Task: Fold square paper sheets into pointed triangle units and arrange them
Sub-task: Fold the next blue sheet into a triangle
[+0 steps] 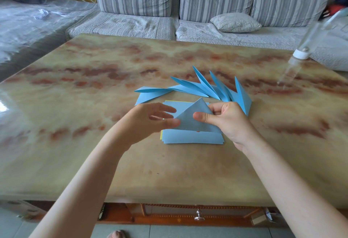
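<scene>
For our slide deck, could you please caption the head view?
Right hand pinches a folded blue sheet above the paper stack; finished triangle units fan behind.

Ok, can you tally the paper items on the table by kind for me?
Folded blue pointed units: 6, though overlap blurs the count
Blue sheet in mid-fold: 1
Stack of flat sheets: 1
Total: 8
</scene>
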`<state>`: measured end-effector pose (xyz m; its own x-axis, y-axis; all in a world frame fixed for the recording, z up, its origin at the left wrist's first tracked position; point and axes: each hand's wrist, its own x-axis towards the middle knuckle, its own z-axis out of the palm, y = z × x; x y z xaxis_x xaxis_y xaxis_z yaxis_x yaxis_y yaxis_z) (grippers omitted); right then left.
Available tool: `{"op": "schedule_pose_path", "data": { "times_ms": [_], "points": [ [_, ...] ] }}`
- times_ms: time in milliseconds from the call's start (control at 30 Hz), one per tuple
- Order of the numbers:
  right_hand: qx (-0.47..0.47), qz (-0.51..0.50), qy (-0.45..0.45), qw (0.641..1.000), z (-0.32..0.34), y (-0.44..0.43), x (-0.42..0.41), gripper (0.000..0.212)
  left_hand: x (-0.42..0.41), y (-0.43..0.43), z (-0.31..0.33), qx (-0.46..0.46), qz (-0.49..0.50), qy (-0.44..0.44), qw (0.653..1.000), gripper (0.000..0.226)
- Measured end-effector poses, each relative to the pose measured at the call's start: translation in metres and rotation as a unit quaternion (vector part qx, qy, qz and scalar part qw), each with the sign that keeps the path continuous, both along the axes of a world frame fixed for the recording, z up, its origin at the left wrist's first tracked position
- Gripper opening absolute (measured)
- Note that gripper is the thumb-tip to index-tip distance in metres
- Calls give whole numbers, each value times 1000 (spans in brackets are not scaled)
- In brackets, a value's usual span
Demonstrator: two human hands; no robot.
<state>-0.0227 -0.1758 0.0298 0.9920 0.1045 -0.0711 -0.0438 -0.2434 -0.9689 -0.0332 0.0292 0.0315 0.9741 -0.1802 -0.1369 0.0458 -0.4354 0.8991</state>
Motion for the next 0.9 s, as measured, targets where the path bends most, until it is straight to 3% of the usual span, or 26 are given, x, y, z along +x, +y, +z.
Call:
{"op": "schedule_pose_path", "data": {
  "times_ms": [67, 100, 200, 267, 400, 600, 833, 900],
  "points": [
    [-7, 1, -5, 1000, 0, 2, -1, 23, -1, -3, 2, -31, -5, -4, 999, 51],
    [-12, 1, -9, 1000, 0, 3, -1, 21, -1, -6, 2, -40, 1, -13, 999, 49],
    [-19, 9, -14, 1000, 0, 6, -3, 21, -3, -15, 0, -30, 33, -48, 998, 13],
    [-13, 15, -12, 1000, 1, 6, -5, 26, -3, -17, -2, -20, 54, -63, 996, 3],
    [22, -10, -24, 999, 2, 2, -2, 29, -3, -14, -1, -20, 84, -91, 992, 11],
    [26, -42, -48, 998, -1, -2, 2, 7, -3, -13, 0, -33, 98, -94, 990, 17],
    [23, -31, -52, 998, -1, -5, 6, 10, -3, -16, 2, -52, 93, -81, 991, 19],
    [23, -29, -42, 998, 0, -6, 5, 21, -3, -15, 1, -64, 95, -80, 990, 20]
  ]
}}
